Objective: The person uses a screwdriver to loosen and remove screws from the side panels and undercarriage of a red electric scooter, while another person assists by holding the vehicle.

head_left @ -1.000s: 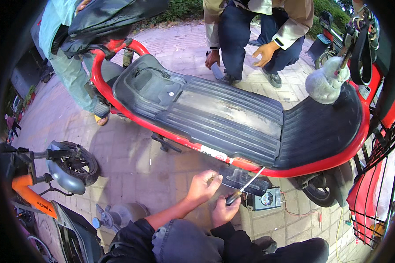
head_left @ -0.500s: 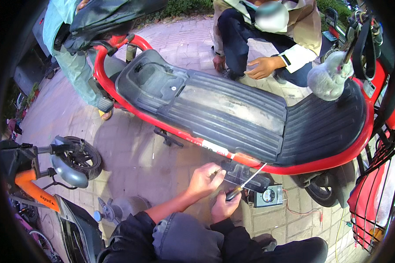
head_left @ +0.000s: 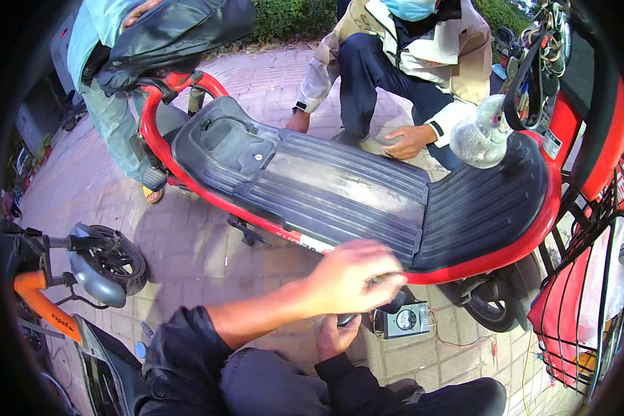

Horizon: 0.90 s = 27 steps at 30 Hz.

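Observation:
In front of me lies the black ribbed footboard [head_left: 367, 204] of a red-framed electric scooter [head_left: 464, 272]. My left hand [head_left: 360, 274] is raised over the frame's near edge, slightly blurred. Its fingers are curled together, and whatever they pinch is too small to make out. Lower down, my right hand [head_left: 336, 338] is closed round a screwdriver [head_left: 348, 319]; only part of the dark handle shows, as my left hand covers the shaft. Beyond the right hand, a grey meter box [head_left: 405, 320] with a round dial and thin wires rests on the paving.
A masked person [head_left: 402, 62] crouches across the scooter, one hand [head_left: 408, 141] near the footboard. Another person [head_left: 107, 104] stands at the far left. A front wheel [head_left: 114, 260] of an orange scooter is at left, a wire basket [head_left: 586, 305] at right. A grey plush toy [head_left: 480, 135] hangs there.
My left hand has risen and moved right, now covering the screwdriver's shaft. My right hand has shifted slightly left and down. The crouching person's hands have moved a little; the whole view has shifted.

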Each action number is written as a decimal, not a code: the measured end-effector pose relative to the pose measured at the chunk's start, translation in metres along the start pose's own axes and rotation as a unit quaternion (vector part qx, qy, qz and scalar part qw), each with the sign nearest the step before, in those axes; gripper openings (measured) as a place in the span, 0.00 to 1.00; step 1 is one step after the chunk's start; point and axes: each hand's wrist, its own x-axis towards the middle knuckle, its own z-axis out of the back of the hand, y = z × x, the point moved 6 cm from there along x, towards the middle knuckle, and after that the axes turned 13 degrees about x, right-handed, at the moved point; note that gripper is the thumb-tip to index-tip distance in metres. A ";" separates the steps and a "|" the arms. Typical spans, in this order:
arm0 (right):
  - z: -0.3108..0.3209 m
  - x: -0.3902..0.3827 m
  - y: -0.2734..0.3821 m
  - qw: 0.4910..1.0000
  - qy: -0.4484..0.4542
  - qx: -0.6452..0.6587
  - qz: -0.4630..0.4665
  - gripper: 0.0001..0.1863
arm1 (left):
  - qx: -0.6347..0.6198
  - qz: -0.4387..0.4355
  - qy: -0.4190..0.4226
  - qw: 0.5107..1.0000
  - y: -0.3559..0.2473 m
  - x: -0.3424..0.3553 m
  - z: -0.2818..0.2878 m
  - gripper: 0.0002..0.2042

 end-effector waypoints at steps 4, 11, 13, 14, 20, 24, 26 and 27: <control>-0.015 0.003 0.012 0.990 0.056 -0.051 0.117 0.21 | 0.015 -0.187 0.034 0.982 -0.068 0.053 -0.030 0.08; -0.007 -0.003 -0.009 0.993 0.086 0.061 0.046 0.21 | -0.070 -0.250 -0.132 0.957 -0.111 0.087 -0.068 0.10; -0.005 0.002 -0.002 0.994 0.086 0.045 0.043 0.21 | -0.090 -0.226 -0.189 0.951 -0.108 0.082 -0.068 0.17; -0.007 0.002 -0.001 0.994 0.087 0.047 0.037 0.22 | -0.068 -0.217 -0.181 0.957 -0.107 0.081 -0.071 0.19; -0.008 -0.002 -0.003 0.994 0.095 0.053 0.015 0.22 | -0.043 -0.186 -0.093 0.977 -0.092 0.076 -0.097 0.37; -0.008 0.003 -0.002 0.995 0.089 0.043 0.012 0.23 | -0.074 -0.212 -0.107 0.969 -0.105 0.072 -0.114 0.42; -0.008 0.005 -0.001 0.995 0.090 0.039 0.011 0.23 | -0.093 -0.214 -0.074 0.970 -0.113 0.074 -0.123 0.46; -0.011 0.004 -0.001 0.995 0.092 0.037 0.007 0.23 | -0.098 -0.213 -0.061 0.970 -0.118 0.075 -0.126 0.46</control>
